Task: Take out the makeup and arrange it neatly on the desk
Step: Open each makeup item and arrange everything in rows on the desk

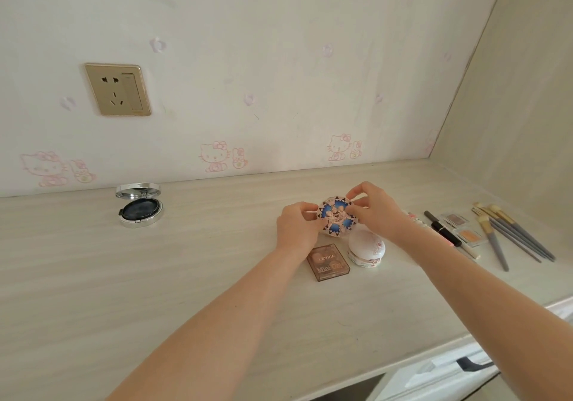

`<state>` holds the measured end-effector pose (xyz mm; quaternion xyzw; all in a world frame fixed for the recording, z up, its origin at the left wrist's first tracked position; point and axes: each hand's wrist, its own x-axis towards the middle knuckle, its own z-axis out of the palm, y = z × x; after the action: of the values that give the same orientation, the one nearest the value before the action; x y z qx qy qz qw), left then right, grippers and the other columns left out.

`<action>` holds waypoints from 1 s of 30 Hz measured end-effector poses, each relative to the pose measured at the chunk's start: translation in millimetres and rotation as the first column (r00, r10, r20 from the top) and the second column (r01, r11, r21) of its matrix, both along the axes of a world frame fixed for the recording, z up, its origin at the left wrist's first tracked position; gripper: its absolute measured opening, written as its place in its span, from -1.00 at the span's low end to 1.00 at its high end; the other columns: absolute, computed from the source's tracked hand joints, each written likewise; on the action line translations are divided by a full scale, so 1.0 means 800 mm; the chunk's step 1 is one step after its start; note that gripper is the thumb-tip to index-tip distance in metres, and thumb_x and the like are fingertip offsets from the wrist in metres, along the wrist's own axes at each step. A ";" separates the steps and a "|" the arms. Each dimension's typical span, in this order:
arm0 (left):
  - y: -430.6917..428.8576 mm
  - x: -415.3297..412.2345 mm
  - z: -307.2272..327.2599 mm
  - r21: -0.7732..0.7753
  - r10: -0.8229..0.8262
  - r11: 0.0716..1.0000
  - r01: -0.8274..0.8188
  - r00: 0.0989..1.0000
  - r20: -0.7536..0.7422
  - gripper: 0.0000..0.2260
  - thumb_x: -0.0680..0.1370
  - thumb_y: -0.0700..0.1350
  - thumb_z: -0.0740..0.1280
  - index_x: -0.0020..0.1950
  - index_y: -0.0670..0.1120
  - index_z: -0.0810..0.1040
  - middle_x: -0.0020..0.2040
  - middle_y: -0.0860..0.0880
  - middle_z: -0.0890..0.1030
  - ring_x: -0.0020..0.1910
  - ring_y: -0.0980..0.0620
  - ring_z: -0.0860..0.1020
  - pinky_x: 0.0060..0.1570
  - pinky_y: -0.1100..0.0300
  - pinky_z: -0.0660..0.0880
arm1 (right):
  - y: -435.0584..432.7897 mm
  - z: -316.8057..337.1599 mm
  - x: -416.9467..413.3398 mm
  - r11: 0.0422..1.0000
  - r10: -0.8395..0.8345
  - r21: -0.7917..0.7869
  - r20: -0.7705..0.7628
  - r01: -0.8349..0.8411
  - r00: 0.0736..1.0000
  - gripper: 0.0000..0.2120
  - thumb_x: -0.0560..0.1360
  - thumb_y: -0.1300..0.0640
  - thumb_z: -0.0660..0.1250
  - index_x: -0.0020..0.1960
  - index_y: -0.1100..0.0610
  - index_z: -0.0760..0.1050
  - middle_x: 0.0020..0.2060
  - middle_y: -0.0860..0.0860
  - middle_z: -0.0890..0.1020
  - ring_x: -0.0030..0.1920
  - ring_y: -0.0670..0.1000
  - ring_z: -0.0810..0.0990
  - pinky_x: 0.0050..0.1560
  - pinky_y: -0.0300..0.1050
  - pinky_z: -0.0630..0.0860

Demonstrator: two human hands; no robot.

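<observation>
Your left hand [296,227] and right hand [376,211] both pinch the blue patterned compact [336,218] by its edges, just behind the white round case [367,247] on the desk [155,276]; brushes [521,235] lie right of that case.

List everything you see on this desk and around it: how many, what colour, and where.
open cushion compact: one, silver with a dark inside, desk far left, near the wall
round patterned compact: one, blue and pink, desk middle, held between both hands
square palette: one, brown, nearer the person than the round one
domed case: one, white, right of the square palette
black tube: one, black, right of the hands
small palettes: two, one greyish, one orange, beside the tube
brushes: about four, grey handles, desk far right
wall socket: one, gold, wall upper left
desk: one, pale wood grain
left hand: pinches the round compact's left edge
right hand: pinches its right edge
</observation>
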<state>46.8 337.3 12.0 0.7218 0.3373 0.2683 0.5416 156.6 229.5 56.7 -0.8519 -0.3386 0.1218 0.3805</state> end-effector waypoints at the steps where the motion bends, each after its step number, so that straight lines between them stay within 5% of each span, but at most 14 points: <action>1: 0.003 -0.004 0.002 -0.022 0.011 1.000 -0.011 0.999 0.034 -0.71 0.43 -0.21 0.47 0.13 -0.10 0.61 -0.01 -0.04 0.66 -0.10 0.10 0.59 -0.21 0.35 0.43 | 0.001 0.003 -0.003 0.999 0.006 0.033 -0.011 -0.006 1.000 -0.84 0.51 0.19 0.34 0.01 0.00 0.42 0.00 0.08 0.64 -0.11 0.07 0.63 -0.12 0.05 0.59; 4: 0.013 -0.018 0.012 -0.047 0.008 0.999 -0.002 0.992 0.124 -0.74 0.41 -0.23 0.50 0.08 -0.10 0.61 -0.05 -0.03 0.67 -0.07 0.07 0.61 -0.14 0.29 0.49 | 0.005 0.013 -0.013 0.991 0.033 0.131 -0.051 -0.026 0.998 -0.82 0.49 0.21 0.36 -0.06 -0.06 0.44 -0.06 0.08 0.65 -0.07 0.13 0.66 0.01 0.20 0.59; 13: 0.048 -0.102 0.041 -0.198 -0.044 0.974 0.106 0.956 0.290 -0.76 0.43 -0.28 0.47 0.08 -0.12 0.61 0.04 -0.16 0.65 0.00 -0.06 0.65 -0.03 0.11 0.61 | 0.026 0.031 -0.078 0.945 0.154 0.316 -0.215 -0.080 0.964 -0.84 0.52 0.26 0.33 0.08 0.14 0.49 -0.03 0.12 0.65 -0.02 0.08 0.66 -0.06 -0.01 0.65; 20: 0.066 -0.181 0.047 -0.345 -0.012 0.928 0.137 0.940 0.342 -0.74 0.48 -0.29 0.41 0.16 -0.14 0.57 0.07 -0.18 0.64 0.00 -0.08 0.66 -0.10 0.11 0.61 | 0.052 0.027 -0.145 0.926 0.253 0.342 -0.243 -0.161 0.936 -0.81 0.53 0.27 0.32 0.14 0.18 0.48 0.04 0.08 0.57 -0.10 -0.01 0.67 -0.21 -0.15 0.65; 30: 0.089 -0.278 0.032 -0.464 0.100 0.882 0.085 0.928 0.359 -0.76 0.50 -0.31 0.38 0.16 -0.19 0.56 0.01 -0.16 0.68 -0.03 -0.11 0.67 -0.12 0.07 0.63 | 0.077 -0.002 -0.221 0.880 0.445 0.266 -0.179 -0.392 0.877 -0.50 0.45 0.28 0.37 0.32 -0.04 0.41 0.22 -0.20 0.50 0.01 -0.17 0.64 -0.04 -0.23 0.61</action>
<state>-175.8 408.5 37.8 0.5027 0.2863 0.3120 0.7536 -20.1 291.0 55.2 -0.6893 -0.4797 0.2631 0.4748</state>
